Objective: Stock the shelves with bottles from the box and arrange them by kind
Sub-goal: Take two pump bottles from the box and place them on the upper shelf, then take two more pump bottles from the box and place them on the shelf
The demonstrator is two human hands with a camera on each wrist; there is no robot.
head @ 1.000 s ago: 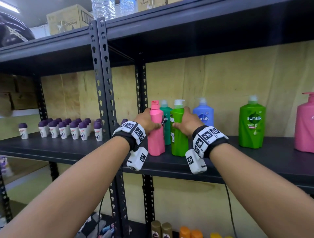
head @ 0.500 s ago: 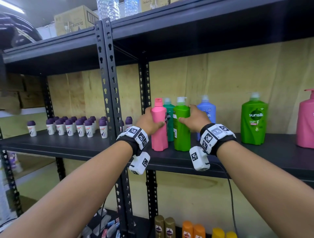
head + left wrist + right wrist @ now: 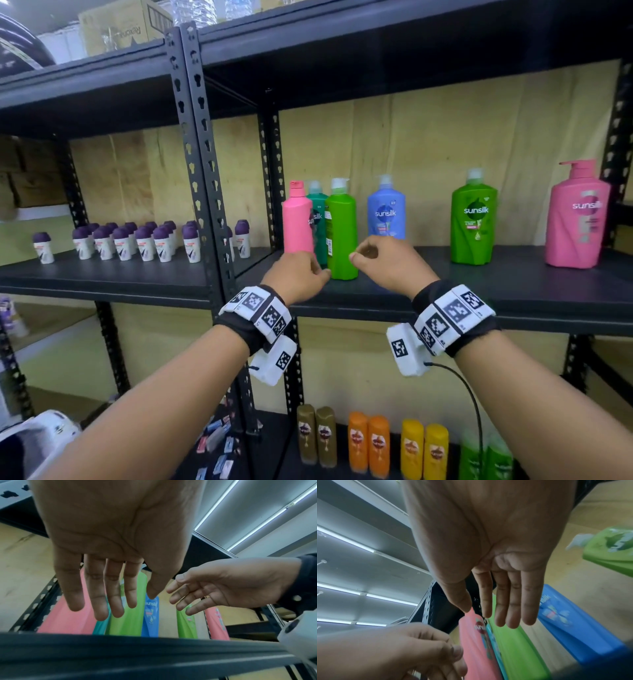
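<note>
A slim pink bottle [image 3: 297, 219] and a slim light green bottle [image 3: 341, 229] stand upright side by side on the black middle shelf [image 3: 513, 284], with a teal bottle [image 3: 318, 212] behind them. My left hand [image 3: 298, 277] hovers in front of the pink bottle, fingers relaxed and holding nothing. To the right, my right hand [image 3: 380, 260] is just off the green bottle, also empty. The left wrist view shows my left fingers [image 3: 101, 601] straight, apart from the pink bottle [image 3: 68, 618]. In the right wrist view my right fingers [image 3: 513, 608] are straight above the green bottle [image 3: 517, 649].
A blue bottle [image 3: 386, 209], a large green pump bottle [image 3: 474, 219] and a large pink pump bottle [image 3: 579, 219] stand further right. Several small purple-capped roll-ons [image 3: 137, 240] fill the left bay. A black upright post [image 3: 202, 154] divides the bays. Orange and yellow bottles [image 3: 397, 445] line the lower shelf.
Both hands have let go of the pink and green bottles and drawn back toward me. The two bottles stay standing on the shelf.
</note>
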